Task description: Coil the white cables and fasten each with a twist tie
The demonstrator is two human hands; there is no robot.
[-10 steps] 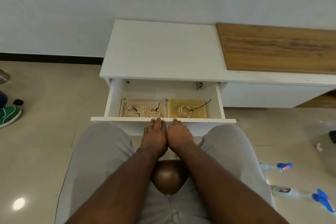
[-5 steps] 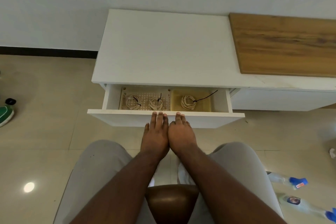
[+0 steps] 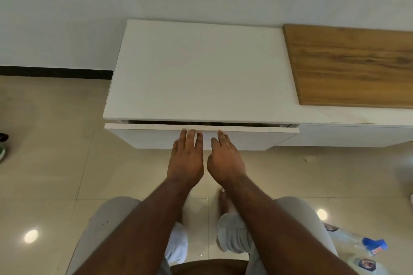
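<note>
The white drawer [image 3: 143, 137] of the low white cabinet [image 3: 196, 69] stands almost closed, with only a thin dark gap under the cabinet top. My left hand [image 3: 186, 158] and my right hand [image 3: 224, 158] lie side by side, fingers straight, their tips pressing on the drawer front near its top edge. The coiled white cables and their trays are hidden inside the drawer.
A wooden panel [image 3: 355, 65] covers the cabinet top at the right. Plastic bottles with a blue cap [image 3: 371, 245] lie on the tiled floor at lower right. A green shoe [image 3: 2, 152] sits at the left edge. My knees fill the bottom of the view.
The drawer has slid inward from well open to nearly closed under both hands. The coiled cables and trays have gone out of sight. My head has moved closer over the cabinet.
</note>
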